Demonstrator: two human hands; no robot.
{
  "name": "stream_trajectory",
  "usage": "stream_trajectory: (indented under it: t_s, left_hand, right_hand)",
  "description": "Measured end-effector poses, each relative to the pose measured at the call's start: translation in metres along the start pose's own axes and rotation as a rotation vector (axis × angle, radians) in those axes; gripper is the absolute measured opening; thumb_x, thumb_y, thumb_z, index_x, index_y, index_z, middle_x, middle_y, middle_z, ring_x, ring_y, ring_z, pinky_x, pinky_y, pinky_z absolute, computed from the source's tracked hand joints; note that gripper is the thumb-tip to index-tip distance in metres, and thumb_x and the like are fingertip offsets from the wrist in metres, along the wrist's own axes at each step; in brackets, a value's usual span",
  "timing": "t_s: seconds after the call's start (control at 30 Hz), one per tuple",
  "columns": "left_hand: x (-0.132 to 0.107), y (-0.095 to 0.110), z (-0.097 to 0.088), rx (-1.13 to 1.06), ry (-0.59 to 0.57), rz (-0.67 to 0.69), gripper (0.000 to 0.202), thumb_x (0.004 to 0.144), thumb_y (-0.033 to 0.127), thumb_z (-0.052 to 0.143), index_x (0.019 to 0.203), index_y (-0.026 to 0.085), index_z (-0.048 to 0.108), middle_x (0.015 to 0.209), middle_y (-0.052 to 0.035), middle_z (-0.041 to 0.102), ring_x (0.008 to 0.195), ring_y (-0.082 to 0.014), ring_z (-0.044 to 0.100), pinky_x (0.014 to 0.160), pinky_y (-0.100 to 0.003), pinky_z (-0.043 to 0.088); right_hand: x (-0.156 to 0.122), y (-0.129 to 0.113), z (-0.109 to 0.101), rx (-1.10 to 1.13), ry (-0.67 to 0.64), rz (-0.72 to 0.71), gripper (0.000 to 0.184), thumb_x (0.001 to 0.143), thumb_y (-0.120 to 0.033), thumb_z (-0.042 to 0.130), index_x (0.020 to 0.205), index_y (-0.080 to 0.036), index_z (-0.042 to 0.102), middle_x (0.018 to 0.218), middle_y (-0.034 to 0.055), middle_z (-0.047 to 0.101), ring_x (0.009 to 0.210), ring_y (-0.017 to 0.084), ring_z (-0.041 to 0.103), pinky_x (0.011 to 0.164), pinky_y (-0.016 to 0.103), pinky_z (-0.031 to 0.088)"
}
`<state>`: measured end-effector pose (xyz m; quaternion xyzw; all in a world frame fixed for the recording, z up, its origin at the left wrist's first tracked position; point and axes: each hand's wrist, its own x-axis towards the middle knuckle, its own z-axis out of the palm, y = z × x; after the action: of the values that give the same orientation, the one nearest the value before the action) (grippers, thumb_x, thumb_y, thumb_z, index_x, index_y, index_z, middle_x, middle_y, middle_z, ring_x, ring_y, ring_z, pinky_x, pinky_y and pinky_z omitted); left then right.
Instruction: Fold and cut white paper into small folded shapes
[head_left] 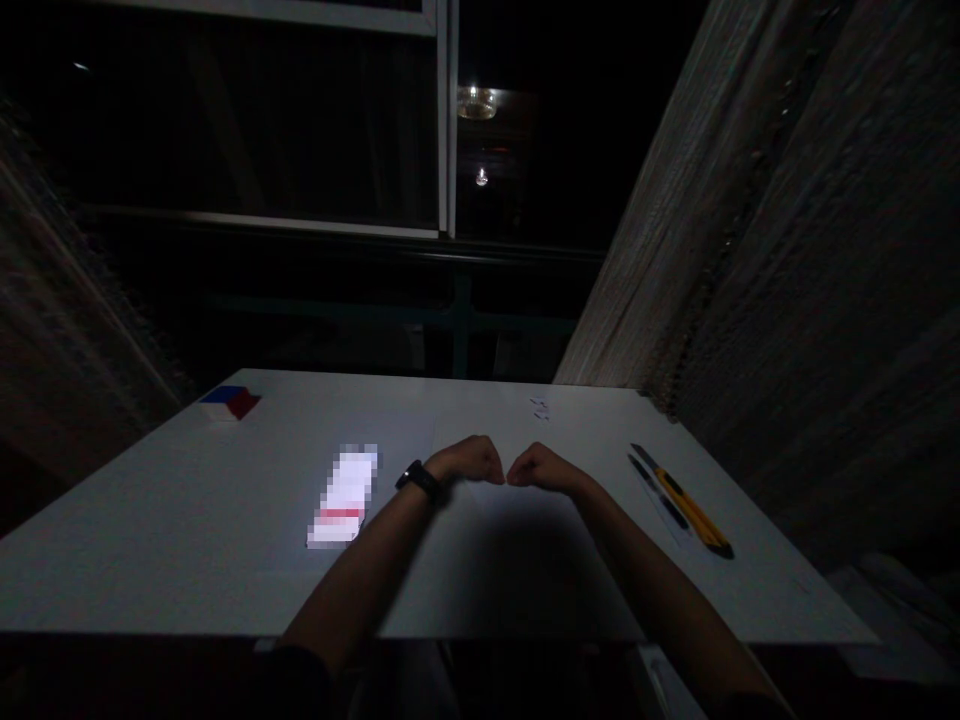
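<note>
My left hand (472, 459), with a dark watch on its wrist, is closed, the fingers curled down in a pinch. My right hand (541, 468) is closed the same way, its fingertips almost meeting the left ones. Both pinch the far edge of a white sheet of paper (517, 500), which hangs or lies just above the white table; its lower part merges with shadow. A lit phone (345, 495), its screen pixelated, lies left of my left forearm. Off to the right of my right hand lie a yellow utility knife (694, 510) and a slim black craft knife (660, 493).
The white table (187, 520) spans the dim scene. A blue, white and red block (229, 402) sits at its far left corner. Small dark marks (538, 408) show near the back edge. Curtains (652, 220) flank a dark window (446, 120) behind.
</note>
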<state>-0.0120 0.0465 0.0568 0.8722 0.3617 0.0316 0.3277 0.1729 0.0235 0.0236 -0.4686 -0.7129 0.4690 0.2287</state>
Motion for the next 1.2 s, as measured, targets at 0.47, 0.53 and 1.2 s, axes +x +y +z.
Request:
stream_trajectory:
  t_s: [0.47,0.53,1.2]
  left_hand:
    - [-0.008,-0.031,-0.003,-0.299,-0.067,-0.086,0.021,0.056,0.027,0.071,0.071,0.013,0.073,0.073,-0.0058,0.071,0.072,-0.0175,0.062,0.065,-0.024,0.045]
    - [-0.009,-0.033,-0.004,-0.291,-0.079,-0.089,0.020,0.056,0.027,0.071,0.071,0.013,0.073,0.071,-0.0053,0.071,0.071,-0.0170,0.062,0.064,-0.024,0.045]
    - [-0.012,-0.013,-0.001,-0.168,-0.038,0.011,0.016,0.060,0.012,0.058,0.069,0.013,0.072,0.068,-0.0026,0.070,0.069,-0.0148,0.061,0.061,-0.022,0.043]
  right_hand:
    - [-0.052,0.020,-0.029,0.025,-0.036,0.105,0.016,0.054,-0.026,0.065,0.061,-0.012,0.072,0.052,0.0011,0.063,0.050,0.012,0.052,0.052,0.024,0.039]
    - [-0.062,0.024,-0.037,0.001,-0.059,0.109,0.015,0.056,-0.024,0.063,0.061,-0.012,0.072,0.054,0.0019,0.064,0.052,0.013,0.055,0.054,0.024,0.041]
    - [-0.018,-0.011,0.013,-0.448,0.042,-0.092,0.018,0.074,-0.027,0.060,0.074,-0.014,0.072,0.070,0.0058,0.071,0.063,0.015,0.061,0.060,0.024,0.041]
